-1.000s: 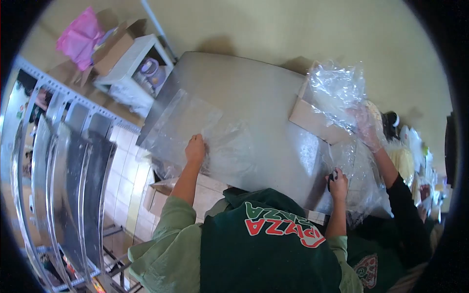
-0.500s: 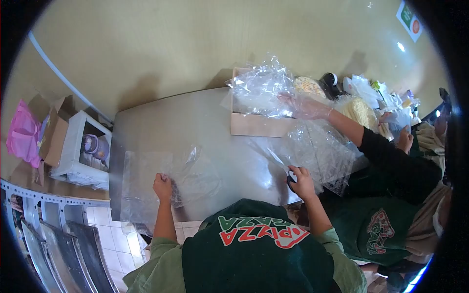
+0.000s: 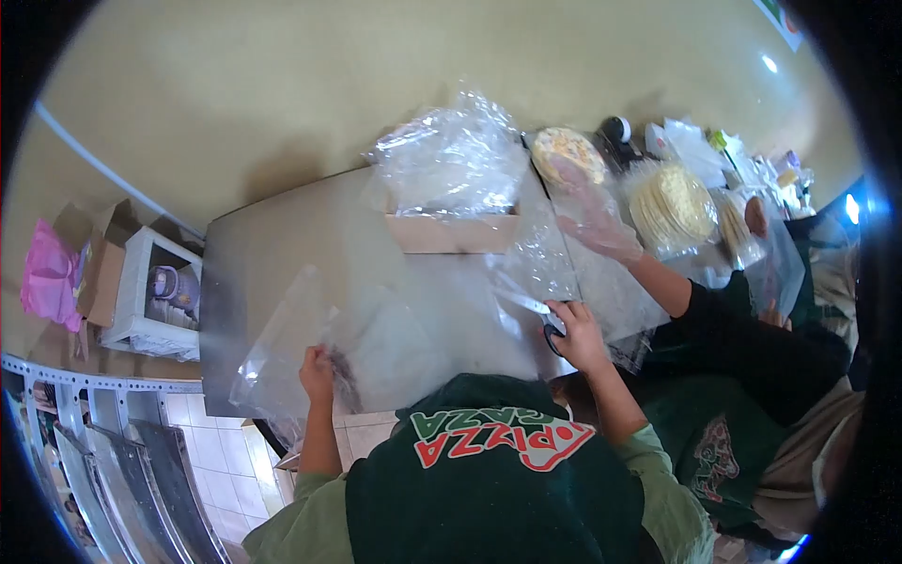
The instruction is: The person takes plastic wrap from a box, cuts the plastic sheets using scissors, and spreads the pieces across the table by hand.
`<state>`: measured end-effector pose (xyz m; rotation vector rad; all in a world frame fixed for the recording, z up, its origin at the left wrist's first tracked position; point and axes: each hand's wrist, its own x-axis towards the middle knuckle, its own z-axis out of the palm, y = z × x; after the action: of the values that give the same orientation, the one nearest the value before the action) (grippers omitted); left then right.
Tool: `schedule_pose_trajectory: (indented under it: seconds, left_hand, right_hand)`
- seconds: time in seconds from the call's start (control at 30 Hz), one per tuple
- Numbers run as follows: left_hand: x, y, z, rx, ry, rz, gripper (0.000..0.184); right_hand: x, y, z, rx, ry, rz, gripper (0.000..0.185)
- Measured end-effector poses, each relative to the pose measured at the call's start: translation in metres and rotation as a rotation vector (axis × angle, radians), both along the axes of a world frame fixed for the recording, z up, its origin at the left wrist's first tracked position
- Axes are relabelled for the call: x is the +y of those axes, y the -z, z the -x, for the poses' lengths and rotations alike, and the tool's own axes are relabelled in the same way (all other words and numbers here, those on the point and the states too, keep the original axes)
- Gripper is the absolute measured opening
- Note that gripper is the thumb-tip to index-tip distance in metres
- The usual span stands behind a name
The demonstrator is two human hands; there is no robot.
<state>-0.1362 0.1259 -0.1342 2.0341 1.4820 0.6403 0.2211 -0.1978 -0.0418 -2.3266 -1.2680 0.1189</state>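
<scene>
My left hand (image 3: 318, 374) is closed on a clear plastic bag (image 3: 272, 362), which spreads over the left front of the metal table (image 3: 319, 221). My right hand (image 3: 581, 336) grips scissors (image 3: 526, 301) by their dark handles. Their blades point away to the left, over the table, apart from the plastic in my left hand. Beyond the blades stands a cardboard box (image 3: 451, 235) heaped with crumpled clear plastic bags (image 3: 451, 164).
A co-worker's gloved hand (image 3: 601, 230) reaches in from the right, near a topped round flatbread (image 3: 568, 155). Bagged stacks of flat rounds (image 3: 672, 207) lie further right. On the left are a white crate (image 3: 132, 301) and a pink bag (image 3: 52, 277).
The box with the plastic bags has shifted left, and the co-worker's gloved hand is now off it. The bag in my left hand has folded up at its left side. My right hand keeps the scissors.
</scene>
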Motion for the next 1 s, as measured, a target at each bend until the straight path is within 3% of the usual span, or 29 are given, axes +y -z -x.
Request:
schedule_pose_trajectory:
  seconds: [0.1,0.17,0.23,0.4,0.47,0.53,0.63,0.7,0.77,0.83,1.0]
  left_hand:
    - [-0.061,-0.038,-0.019,-0.088,0.310,-0.030,0.015]
    - [-0.090,-0.066,-0.032,-0.139,0.380,0.050,0.016]
    - [-0.111,-0.076,-0.047,-0.227,0.420,0.129,0.016]
    - [-0.161,-0.132,-0.095,-0.348,0.803,0.130,0.018]
    - [-0.177,-0.148,-0.113,-0.327,0.984,0.112,0.019]
    - [-0.189,-0.132,-0.130,-0.289,1.012,0.076,0.021]
    - [-0.196,-0.090,-0.163,-0.237,1.040,0.077,0.027]
    - [-0.195,-0.052,-0.187,-0.221,1.077,0.148,0.032]
    - [-0.193,-0.015,-0.208,-0.209,1.134,0.274,0.037]
    - [-0.195,-0.002,-0.225,-0.090,1.098,0.312,0.033]
    - [-0.204,-0.008,-0.256,0.250,1.041,0.298,0.028]
  right_hand:
    - [-0.019,0.010,-0.020,-0.025,0.213,0.086,0.054]
    - [-0.028,0.029,-0.039,-0.015,0.337,0.248,0.056]
    - [-0.029,0.059,-0.050,0.095,0.299,0.389,0.058]
    - [-0.027,0.066,-0.045,0.065,-0.118,0.428,0.068]
    - [-0.025,0.069,-0.047,0.095,-0.292,0.440,0.062]
    - [-0.020,0.084,-0.050,0.067,-0.432,0.389,0.059]
    - [-0.019,0.096,-0.071,0.432,-0.486,0.333,0.048]
    - [-0.022,0.009,-0.082,0.626,-0.348,0.489,0.044]
    - [-0.051,-0.003,-0.119,0.521,-0.358,0.461,0.049]
    - [-0.069,-0.021,-0.134,0.517,-0.348,0.412,0.049]
    - [-0.093,-0.033,-0.149,0.865,-0.279,0.120,0.051]
